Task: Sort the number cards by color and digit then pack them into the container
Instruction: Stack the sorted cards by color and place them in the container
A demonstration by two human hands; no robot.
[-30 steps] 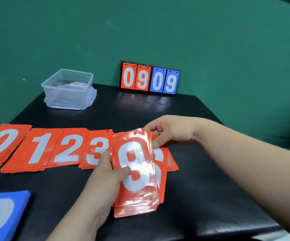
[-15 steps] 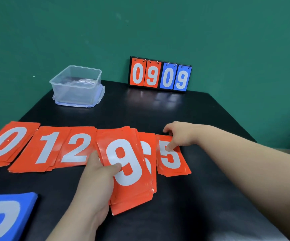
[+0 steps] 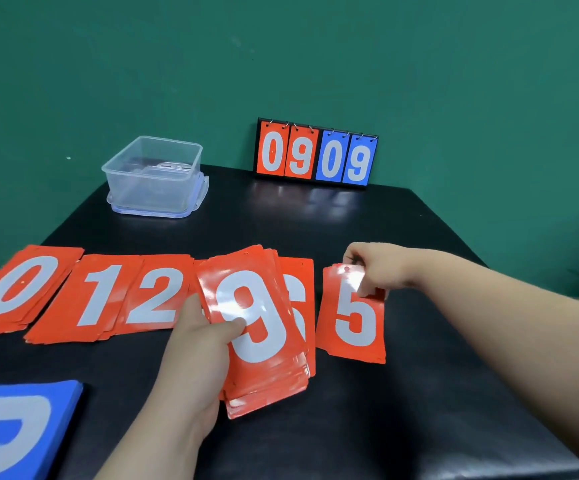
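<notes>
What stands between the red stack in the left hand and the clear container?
Nothing upright. Only the flat 2 pile lies between the red stack in the left hand and the open container, so lifting over it should do.

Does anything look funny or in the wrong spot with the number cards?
Yes. The 5 pile, pinched by the right hand, lies right of what looks like a 6 pile, so the counting order breaks. The stack in the left hand half hides that 6.
</notes>
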